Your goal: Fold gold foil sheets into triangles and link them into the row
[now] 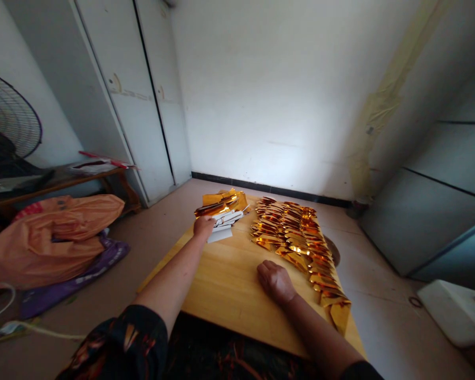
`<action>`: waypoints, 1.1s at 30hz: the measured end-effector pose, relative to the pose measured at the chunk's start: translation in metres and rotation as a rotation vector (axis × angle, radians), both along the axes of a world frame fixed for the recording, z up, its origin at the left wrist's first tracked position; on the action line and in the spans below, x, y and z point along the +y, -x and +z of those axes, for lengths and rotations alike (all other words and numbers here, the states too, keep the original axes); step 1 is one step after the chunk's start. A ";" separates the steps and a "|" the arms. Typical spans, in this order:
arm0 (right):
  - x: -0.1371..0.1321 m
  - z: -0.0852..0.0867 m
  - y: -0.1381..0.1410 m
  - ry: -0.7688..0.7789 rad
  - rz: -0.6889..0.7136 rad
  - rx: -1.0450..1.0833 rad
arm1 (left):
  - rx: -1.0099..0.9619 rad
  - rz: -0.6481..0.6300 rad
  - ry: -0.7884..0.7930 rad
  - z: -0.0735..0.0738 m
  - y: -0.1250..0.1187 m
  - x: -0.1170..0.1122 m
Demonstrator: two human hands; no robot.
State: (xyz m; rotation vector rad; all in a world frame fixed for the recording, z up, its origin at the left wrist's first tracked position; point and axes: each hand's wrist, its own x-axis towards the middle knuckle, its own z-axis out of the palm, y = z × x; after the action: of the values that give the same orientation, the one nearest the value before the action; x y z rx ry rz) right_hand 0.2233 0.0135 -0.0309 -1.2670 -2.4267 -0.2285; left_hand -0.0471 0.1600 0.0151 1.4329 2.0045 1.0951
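Observation:
My left hand (203,227) reaches to the far left of the wooden table (225,279), its fingers closed at the near end of a bundle of white folded paper (227,218). Just behind the bundle lies a loose pile of shiny gold foil paper (217,202). My right hand (275,281) rests on the table with its fingers curled in, and nothing shows in it. To its right and beyond it, folded gold foil paper pieces (301,232) stand in long overlapping rows along the table's right side.
Orange cloth or plastic (63,232) and a purple bag (79,274) lie at the left, below a fan (11,116) on a wooden bench (121,184). A tall grey cabinet (142,95) stands behind. At the right are a white box (455,311) and a grey cabinet (431,184).

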 end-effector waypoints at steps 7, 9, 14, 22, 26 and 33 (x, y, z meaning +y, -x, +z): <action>0.000 0.002 0.001 0.011 -0.011 0.008 | -0.065 0.028 -0.052 -0.007 0.004 0.001; 0.000 0.001 0.001 0.010 -0.019 0.002 | -0.106 0.030 -0.067 -0.010 0.004 0.001; 0.000 0.001 0.000 0.019 -0.024 -0.010 | -0.183 0.041 -0.084 -0.015 0.007 0.001; -0.001 0.003 0.001 0.023 -0.027 -0.007 | -0.152 0.054 -0.077 -0.013 0.017 0.003; 0.000 0.002 0.001 0.010 -0.022 -0.009 | -0.133 0.068 -0.083 -0.014 0.016 0.004; 0.000 -0.001 0.000 0.001 -0.020 -0.001 | -0.161 0.074 -0.138 -0.013 0.013 0.000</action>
State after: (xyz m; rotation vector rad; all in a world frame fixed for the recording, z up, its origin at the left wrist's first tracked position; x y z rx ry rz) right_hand 0.2233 0.0140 -0.0317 -1.2920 -2.4170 -0.2334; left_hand -0.0599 0.1604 0.0024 1.2991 1.9136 1.3592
